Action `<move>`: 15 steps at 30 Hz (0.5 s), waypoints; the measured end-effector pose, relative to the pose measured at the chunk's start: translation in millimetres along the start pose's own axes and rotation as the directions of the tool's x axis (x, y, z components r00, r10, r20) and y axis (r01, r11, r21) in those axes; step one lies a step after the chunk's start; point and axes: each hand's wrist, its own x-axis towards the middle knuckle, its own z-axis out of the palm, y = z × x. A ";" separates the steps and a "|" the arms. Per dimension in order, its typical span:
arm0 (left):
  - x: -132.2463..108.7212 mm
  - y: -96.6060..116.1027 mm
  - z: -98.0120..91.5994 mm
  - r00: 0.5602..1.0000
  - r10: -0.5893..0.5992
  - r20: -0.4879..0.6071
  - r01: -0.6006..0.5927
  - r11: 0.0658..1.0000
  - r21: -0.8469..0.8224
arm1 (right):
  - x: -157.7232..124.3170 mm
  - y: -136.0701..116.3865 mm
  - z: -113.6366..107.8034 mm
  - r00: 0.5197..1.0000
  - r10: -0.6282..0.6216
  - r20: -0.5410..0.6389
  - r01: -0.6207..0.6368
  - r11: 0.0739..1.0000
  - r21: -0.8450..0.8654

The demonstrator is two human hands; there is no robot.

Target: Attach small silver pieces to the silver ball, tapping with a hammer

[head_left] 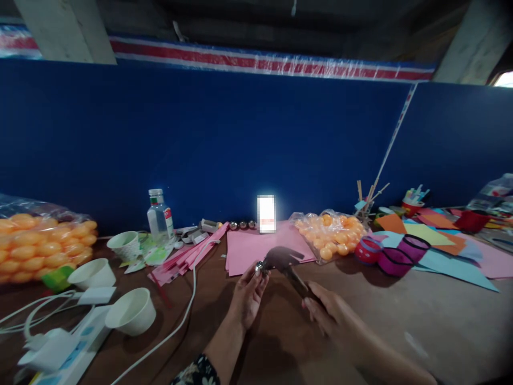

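Over the middle of the brown table, my left hand [249, 298] pinches a small shiny metal ball [259, 266] between its fingertips. My right hand [327, 307] is wrapped round the wooden handle of a claw hammer [281, 258]. The dark hammer head is right by the ball, its claw towards the right; whether the two touch I cannot tell. Behind them lie pink paper sheets [248, 248]. A short row of similar metal balls [242, 225] sits at the back edge of the paper.
Bagged orange balls lie at left [44, 246] and right [332, 235]. Paper cups [131, 310], a power strip [76, 347] and a white cable [188, 310] occupy the left. A clear bottle [159, 216] stands behind. Purple cups [395, 262] and coloured paper [452, 262] lie right.
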 end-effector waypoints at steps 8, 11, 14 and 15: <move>-1.2 0.1 3.6 0.999 -0.048 -0.019 0.048 0.999 -0.008 | -1.6 9.2 11.7 0.992 0.127 -0.023 -0.121 0.977 0.175; -2.2 0.6 5.2 0.997 -0.068 -0.028 0.068 0.998 -0.012 | -0.1 7.9 11.5 0.992 0.127 -0.001 -0.125 0.973 0.196; -1.3 1.2 5.0 0.997 -0.057 -0.052 0.054 0.997 -0.050 | -2.3 6.0 10.6 0.989 0.138 -0.050 -0.125 0.971 0.205; -0.8 1.1 4.6 0.996 -0.058 -0.065 0.054 0.997 -0.062 | -3.7 6.4 11.2 0.987 0.147 -0.067 -0.130 0.968 0.214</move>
